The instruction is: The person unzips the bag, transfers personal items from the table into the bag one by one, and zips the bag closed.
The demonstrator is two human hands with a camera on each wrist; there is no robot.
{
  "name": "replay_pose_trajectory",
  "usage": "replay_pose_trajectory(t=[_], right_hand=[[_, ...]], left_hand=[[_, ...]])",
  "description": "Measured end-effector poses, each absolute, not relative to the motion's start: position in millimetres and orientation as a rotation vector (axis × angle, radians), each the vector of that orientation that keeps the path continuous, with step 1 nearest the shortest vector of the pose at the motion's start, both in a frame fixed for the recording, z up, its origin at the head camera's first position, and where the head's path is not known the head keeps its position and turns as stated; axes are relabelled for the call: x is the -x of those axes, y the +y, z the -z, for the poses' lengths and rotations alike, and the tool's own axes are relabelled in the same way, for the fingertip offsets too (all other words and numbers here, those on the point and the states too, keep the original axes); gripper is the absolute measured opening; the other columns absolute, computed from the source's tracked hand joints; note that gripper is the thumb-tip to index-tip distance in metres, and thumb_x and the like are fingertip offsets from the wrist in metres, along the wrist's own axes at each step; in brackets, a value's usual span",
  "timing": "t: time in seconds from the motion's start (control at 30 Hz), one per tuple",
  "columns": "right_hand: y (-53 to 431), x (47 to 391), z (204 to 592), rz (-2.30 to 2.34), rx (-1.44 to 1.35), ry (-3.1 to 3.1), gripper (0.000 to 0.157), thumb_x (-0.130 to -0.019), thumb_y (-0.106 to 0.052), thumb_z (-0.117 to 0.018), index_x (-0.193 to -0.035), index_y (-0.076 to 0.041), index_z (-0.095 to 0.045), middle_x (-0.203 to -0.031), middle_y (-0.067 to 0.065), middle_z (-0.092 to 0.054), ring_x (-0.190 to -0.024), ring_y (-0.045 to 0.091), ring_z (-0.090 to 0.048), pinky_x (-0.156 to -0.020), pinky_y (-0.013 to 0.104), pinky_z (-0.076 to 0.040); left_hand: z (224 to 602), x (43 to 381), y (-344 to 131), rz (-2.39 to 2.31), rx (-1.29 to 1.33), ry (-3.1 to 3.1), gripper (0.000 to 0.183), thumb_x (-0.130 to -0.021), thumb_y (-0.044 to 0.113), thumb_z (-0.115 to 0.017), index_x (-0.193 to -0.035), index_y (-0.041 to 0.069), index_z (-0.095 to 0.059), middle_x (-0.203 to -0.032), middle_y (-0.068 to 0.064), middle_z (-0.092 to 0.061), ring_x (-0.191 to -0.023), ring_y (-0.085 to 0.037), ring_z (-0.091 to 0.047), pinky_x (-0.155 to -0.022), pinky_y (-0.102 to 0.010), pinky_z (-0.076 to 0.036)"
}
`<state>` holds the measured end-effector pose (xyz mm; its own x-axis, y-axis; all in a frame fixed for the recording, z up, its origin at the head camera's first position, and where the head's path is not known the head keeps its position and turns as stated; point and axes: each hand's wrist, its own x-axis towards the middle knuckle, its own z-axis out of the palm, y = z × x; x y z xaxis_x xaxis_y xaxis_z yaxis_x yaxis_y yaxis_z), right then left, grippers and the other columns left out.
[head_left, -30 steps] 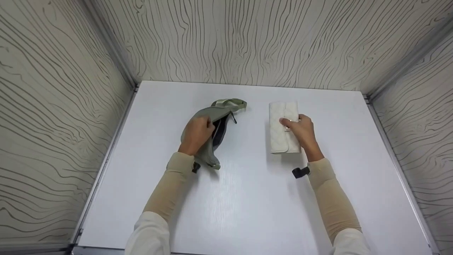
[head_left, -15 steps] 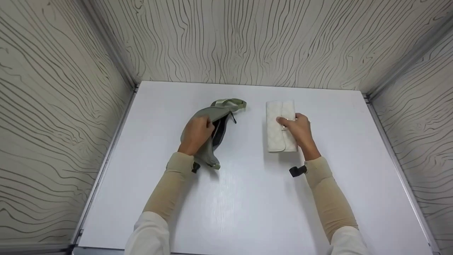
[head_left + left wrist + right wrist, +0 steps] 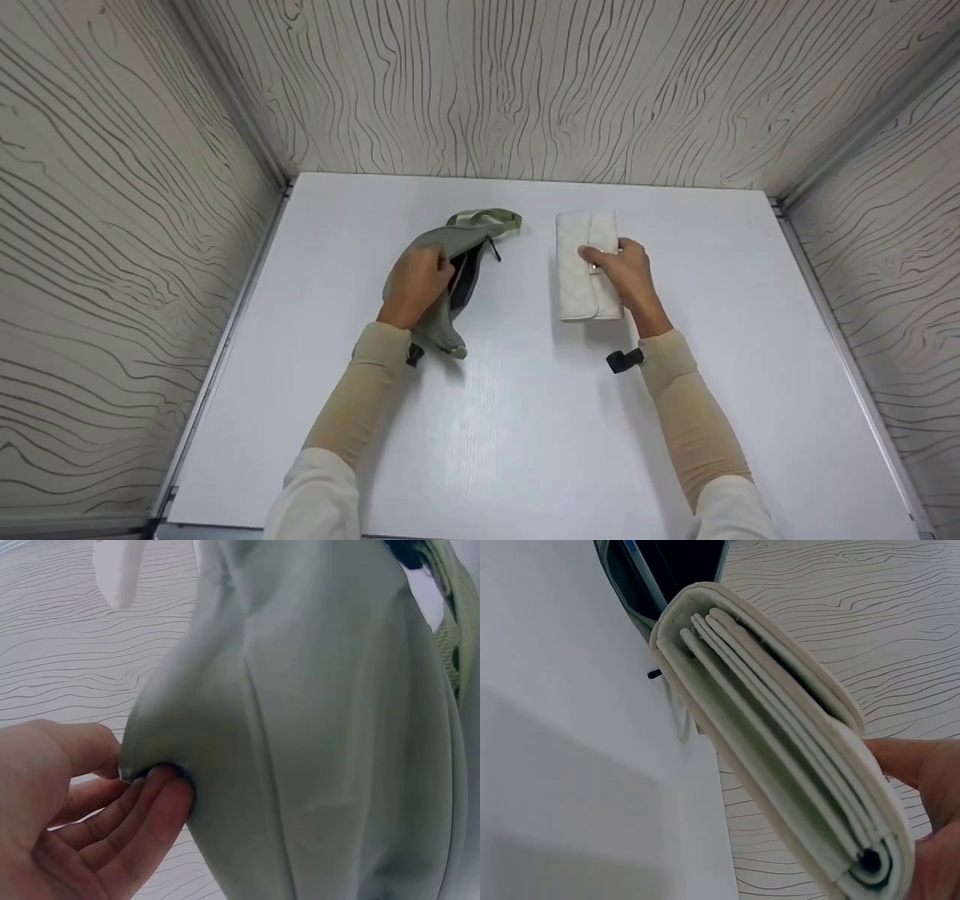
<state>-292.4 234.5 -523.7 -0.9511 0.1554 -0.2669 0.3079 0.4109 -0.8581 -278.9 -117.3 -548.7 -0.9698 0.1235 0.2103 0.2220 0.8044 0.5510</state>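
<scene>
A grey-green waist bag (image 3: 435, 322) lies on the left half of the white table, its dark inside showing through the open zip. My left hand (image 3: 420, 277) pinches the edge of the bag's opening; in the left wrist view the thumb and fingers (image 3: 161, 821) hold a fold of the fabric. To the right of the bag, my right hand (image 3: 626, 274) grips a cream quilted wallet (image 3: 576, 281) above the table, thumb across its front near the metal clasp. The folded layers of the wallet (image 3: 780, 735) show end-on in the right wrist view, with the bag's opening (image 3: 641, 577) behind it.
The white table (image 3: 495, 442) runs up to wood-grain patterned panels (image 3: 480, 90) at the back and both sides. A green strap (image 3: 499, 217) loops out at the bag's far end. Beside the opening hangs a dark zip pull (image 3: 495, 250).
My right hand has moved a little to the left and slightly away from me with the wallet, closer to the bag. The left hand and the bag have stayed put.
</scene>
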Motion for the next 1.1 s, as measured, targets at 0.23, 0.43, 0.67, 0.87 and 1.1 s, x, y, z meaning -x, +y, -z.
replay_pose_trajectory(t=[0.23, 0.43, 0.67, 0.87, 1.1], right_hand=[[230, 291, 525, 1.582, -0.405, 2.497, 0.079, -0.097, -0.04, -0.073, -0.152, 0.01, -0.045, -0.133, 0.023, -0.061, -0.113, 0.027, -0.062, -0.09, 0.033, -0.055], [227, 291, 527, 1.607, -0.386, 2.488, 0.08, -0.097, -0.039, -0.073, -0.153, 0.011, -0.043, -0.135, 0.024, -0.06, -0.115, 0.028, -0.062, -0.093, 0.034, -0.054], [221, 293, 529, 1.628, -0.38, 2.475, 0.078, -0.097, -0.038, -0.073, -0.151, 0.011, -0.045, -0.133, 0.024, -0.061, -0.111, 0.027, -0.062, -0.09, 0.032, -0.054], [216, 294, 530, 1.632, -0.401, 2.46, 0.076, -0.096, -0.037, -0.074, -0.15, 0.009, -0.047, -0.131, 0.021, -0.062, -0.109, 0.025, -0.063, -0.086, 0.03, -0.054], [211, 295, 531, 1.636, -0.397, 2.451, 0.077, -0.095, -0.036, -0.074, -0.15, 0.009, -0.046, -0.132, 0.022, -0.062, -0.11, 0.026, -0.063, -0.088, 0.032, -0.054]], left_hand=[[550, 279, -117, 0.882, 0.301, -2.81, 0.031, -0.101, 0.007, -0.06, -0.074, 0.014, -0.045, -0.067, 0.0, -0.04, -0.062, -0.016, -0.041, -0.06, -0.033, -0.036], [550, 280, -117, 0.868, 0.311, -2.8, 0.032, -0.1, 0.006, -0.06, -0.073, 0.014, -0.045, -0.067, 0.001, -0.04, -0.062, -0.015, -0.041, -0.06, -0.033, -0.036], [549, 279, -116, 0.874, 0.308, -2.803, 0.031, -0.1, 0.005, -0.06, -0.074, 0.014, -0.047, -0.068, 0.001, -0.041, -0.063, -0.015, -0.042, -0.061, -0.033, -0.036], [549, 279, -117, 0.882, 0.286, -2.807, 0.027, -0.1, 0.007, -0.061, -0.076, 0.012, -0.051, -0.07, 0.0, -0.045, -0.064, -0.016, -0.044, -0.061, -0.033, -0.037], [550, 279, -117, 0.884, 0.279, -2.812, 0.026, -0.1, 0.009, -0.061, -0.077, 0.012, -0.051, -0.071, 0.0, -0.045, -0.066, -0.017, -0.044, -0.063, -0.034, -0.037]])
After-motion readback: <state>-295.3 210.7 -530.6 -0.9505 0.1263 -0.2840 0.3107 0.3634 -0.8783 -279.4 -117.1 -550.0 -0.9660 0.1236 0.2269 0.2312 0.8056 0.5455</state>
